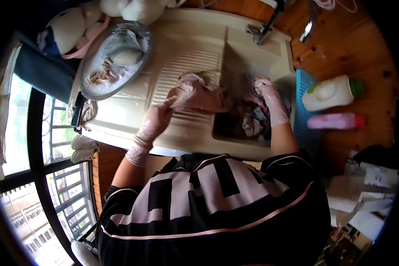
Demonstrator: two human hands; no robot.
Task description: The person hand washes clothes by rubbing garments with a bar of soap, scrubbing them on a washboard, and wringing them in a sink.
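Observation:
Both of my hands wear thin, pale see-through gloves. My left hand [158, 116] is closed on the near left edge of a wet pink cloth [198, 95], its fingers pressed to the fabric. The cloth lies bunched over the ridged washboard [187, 62] and reaches the sink basin's left rim. Over the right side of the basin, my right hand [267, 91] is curled shut; what it holds, if anything, I cannot make out. Below it, crumpled wet clothes [253, 124] lie in the dark basin [228, 128].
An oval metal tub [85, 91] with suds, cloth and a white object stands at the left. A faucet [258, 35] rises behind the basin. On the right are a blue slatted rack [307, 111], a white bottle [328, 93] with green cap and a pink bottle [332, 121].

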